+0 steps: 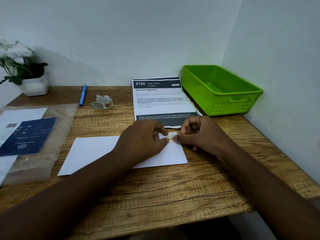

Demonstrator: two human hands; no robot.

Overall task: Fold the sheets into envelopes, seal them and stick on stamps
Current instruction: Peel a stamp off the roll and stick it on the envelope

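Observation:
A white folded envelope [97, 151] lies flat on the wooden desk [155, 196]. At its top right corner sits a small stamp [170, 137]. My left hand [143, 142] and my right hand [202, 134] meet over that corner, and the fingertips of both pinch the stamp's edges against the paper. Further back, a roll of stamps [103, 102] lies with its loose end curling out to the left. My left hand hides part of the envelope.
A green plastic basket [220, 89] stands at the back right beside printed sheets [159, 99]. A blue pen [83, 95] and a potted plant [26, 71] are at the back left. A clear bag with papers and a blue card [29, 135] lies at left.

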